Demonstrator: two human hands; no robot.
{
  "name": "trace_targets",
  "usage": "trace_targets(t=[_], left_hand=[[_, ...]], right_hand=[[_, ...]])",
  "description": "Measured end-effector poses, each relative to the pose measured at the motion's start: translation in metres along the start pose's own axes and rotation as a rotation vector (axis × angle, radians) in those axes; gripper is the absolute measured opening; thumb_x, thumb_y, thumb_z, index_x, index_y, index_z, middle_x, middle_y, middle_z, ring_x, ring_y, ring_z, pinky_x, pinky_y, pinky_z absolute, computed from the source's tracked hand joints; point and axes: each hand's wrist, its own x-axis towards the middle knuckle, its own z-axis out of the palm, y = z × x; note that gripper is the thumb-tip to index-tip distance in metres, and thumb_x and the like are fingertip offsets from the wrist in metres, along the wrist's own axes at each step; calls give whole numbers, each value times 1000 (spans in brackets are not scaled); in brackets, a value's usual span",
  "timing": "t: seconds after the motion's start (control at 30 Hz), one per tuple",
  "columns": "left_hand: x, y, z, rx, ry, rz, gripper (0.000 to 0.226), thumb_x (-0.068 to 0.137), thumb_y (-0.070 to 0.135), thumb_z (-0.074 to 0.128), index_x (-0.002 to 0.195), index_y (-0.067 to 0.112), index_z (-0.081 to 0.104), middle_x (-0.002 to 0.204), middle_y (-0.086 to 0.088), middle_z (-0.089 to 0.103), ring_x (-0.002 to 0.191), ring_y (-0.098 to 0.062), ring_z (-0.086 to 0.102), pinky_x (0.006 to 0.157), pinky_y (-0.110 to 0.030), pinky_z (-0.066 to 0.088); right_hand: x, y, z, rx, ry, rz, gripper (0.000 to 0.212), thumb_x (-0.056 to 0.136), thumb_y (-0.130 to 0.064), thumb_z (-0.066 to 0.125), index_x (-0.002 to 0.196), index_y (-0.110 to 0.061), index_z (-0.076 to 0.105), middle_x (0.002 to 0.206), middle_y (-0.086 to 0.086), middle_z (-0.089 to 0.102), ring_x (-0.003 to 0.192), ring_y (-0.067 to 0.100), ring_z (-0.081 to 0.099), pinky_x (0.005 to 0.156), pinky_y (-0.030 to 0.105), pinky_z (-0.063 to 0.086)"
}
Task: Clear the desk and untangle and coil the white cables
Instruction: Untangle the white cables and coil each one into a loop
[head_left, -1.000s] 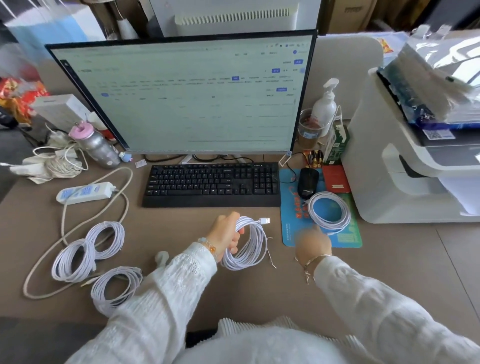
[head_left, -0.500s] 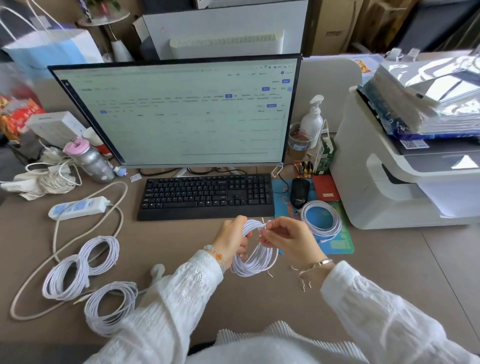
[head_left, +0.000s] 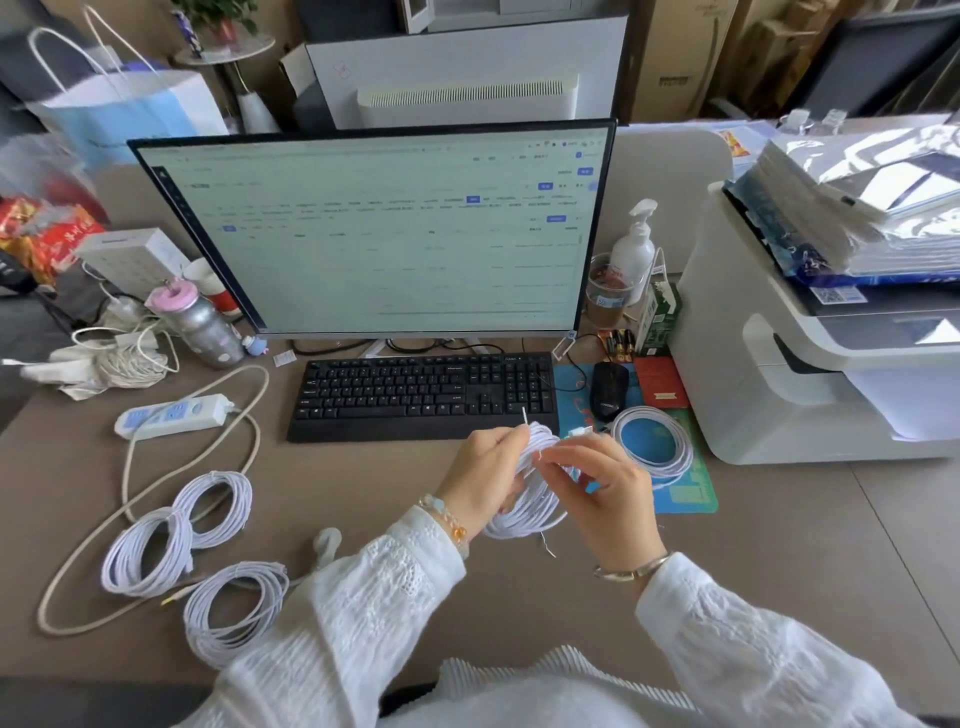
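A coiled white cable (head_left: 530, 512) hangs in the air just in front of the black keyboard (head_left: 421, 395). My left hand (head_left: 485, 475) grips the top of this coil. My right hand (head_left: 602, 486) pinches a thin wire tie at the coil's top, close to the cable's plug. Three more coiled white cables lie on the desk at the left: one (head_left: 218, 506), one (head_left: 148, 553) and one (head_left: 234, 610). Another white coil (head_left: 654, 441) rests on the blue mouse pad (head_left: 685, 491).
A white power strip (head_left: 171, 415) with a long beige cord (head_left: 130, 519) lies at the left. A monitor (head_left: 379, 234), a black mouse (head_left: 608, 397), a bottle (head_left: 200, 325), a tangle of white cords (head_left: 119, 361) and a white printer (head_left: 810, 353) ring the desk.
My right hand came in from the mouse pad side to the coil held by my left hand and now pinches the tie at its top. The view has tilted upward.
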Motion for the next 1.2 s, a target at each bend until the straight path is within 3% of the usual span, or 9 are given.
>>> trace_targets(t=[0.1, 0.2, 0.37, 0.5, 0.63, 0.77, 0.9, 1.07, 1.2], left_hand=[[-3, 3, -2, 110, 10, 119, 37, 98, 27, 43, 66, 10, 42, 60, -4, 35, 51, -15, 32, 52, -29, 25], [-6, 6, -2, 184, -33, 159, 35, 99, 24, 42, 66, 14, 40, 56, 2, 35, 47, -12, 32, 50, -29, 25], [-11, 11, -4, 88, -209, 73, 35, 97, 20, 37, 67, 12, 52, 49, 5, 35, 38, -9, 28, 43, -23, 20], [-14, 12, -7, 23, -360, 37, 32, 84, 30, 45, 75, 5, 63, 55, -6, 33, 42, -14, 26, 43, -26, 19], [-12, 4, -1, 282, -303, 133, 23, 77, 42, 69, 75, 19, 69, 62, 6, 62, 58, -7, 55, 61, -32, 47], [-17, 14, -3, 158, -349, 133, 22, 93, 21, 65, 81, 2, 69, 45, 19, 51, 41, 5, 44, 47, -12, 34], [-19, 25, -12, 173, -413, 154, 18, 92, 17, 65, 78, 7, 65, 43, 18, 49, 38, 4, 41, 43, -8, 29], [-21, 36, -19, 239, -557, 129, 18, 92, 20, 65, 78, 10, 67, 41, 15, 44, 37, -2, 36, 43, -14, 28], [-16, 36, -28, -34, -809, -64, 27, 89, 27, 67, 80, 2, 68, 43, 4, 25, 37, -11, 18, 40, -20, 22]], right_hand=[[4, -2, -5, -2, 18, 44, 11, 77, -7, 78, 84, -14, 74, 89, -4, 58, 76, 6, 54, 60, 17, 43], [10, -5, -12, -9, -64, 66, 7, 77, -17, 76, 82, -20, 72, 97, -10, 59, 93, 8, 53, 79, 14, 39], [24, -12, -32, 198, -402, 381, 13, 82, -12, 74, 76, -23, 68, 122, -11, 62, 119, 1, 51, 102, 30, 40], [28, -12, -40, 257, -469, 362, 13, 87, -3, 65, 78, -13, 65, 92, 2, 73, 103, 7, 64, 92, 30, 48], [30, -13, -39, 173, -407, 305, 19, 84, 0, 68, 81, -19, 67, 86, -4, 74, 87, 9, 68, 82, 21, 51], [40, -16, -47, 451, -421, 526, 17, 86, -1, 66, 102, -8, 65, 91, 7, 76, 87, 20, 72, 80, 27, 57], [54, -11, -57, 246, -597, 532, 11, 85, -7, 69, 92, -13, 75, 86, 3, 76, 81, 11, 70, 82, 23, 55], [59, -13, -66, 270, -769, 406, 8, 84, -3, 70, 85, -11, 73, 81, 0, 75, 76, 11, 68, 77, 21, 53], [56, -21, -70, 183, -750, 166, 8, 85, -4, 70, 87, -12, 73, 87, -2, 70, 83, 13, 68, 78, 25, 54]])
